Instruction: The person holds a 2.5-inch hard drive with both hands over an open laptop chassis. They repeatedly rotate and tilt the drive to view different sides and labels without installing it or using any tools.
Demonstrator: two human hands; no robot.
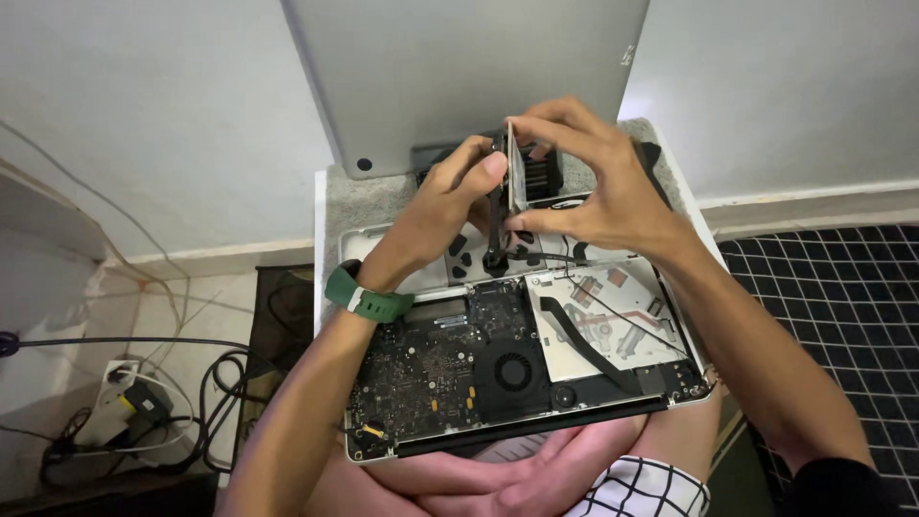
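Drive: a flat rectangular hard drive (520, 177) stands on edge, lifted clear above the open laptop (517, 373), at about 12 o'clock of the chassis.
Left hand: the left hand (450, 206) pinches the drive's near edge between thumb and fingertips; a green wristband (369, 299) sits at its wrist.
Right hand: the right hand (598, 187) clamps the drive's far face, fingers curled over its top.
Grip: both hands close narrow on the drive, one from each side.
Cable: a thin dark lead (565, 260) trails from under the drive toward the bay; whether it is plugged in, I cannot tell.
Doing it well: my read — keep the drive upright, support it by its edges, and ease any connector straight off, no twisting, no tugging on that lead.
Laptop: bottom cover off, logic board (431, 369) at 8 o'clock, round fan (514, 371) at 6, silver optical drive (613, 321) at 3.
Cover: a grey metal panel (459, 77) leans upright against the wall at 12 o'clock.
Surface: the laptop rests partly on the lap and on a small grey-topped tabletop (359, 206).
Room: white wall, cables and a plug strip (129, 402) on the floor at 9 o'clock, a black grid-patterned mat (833, 306) at 3.
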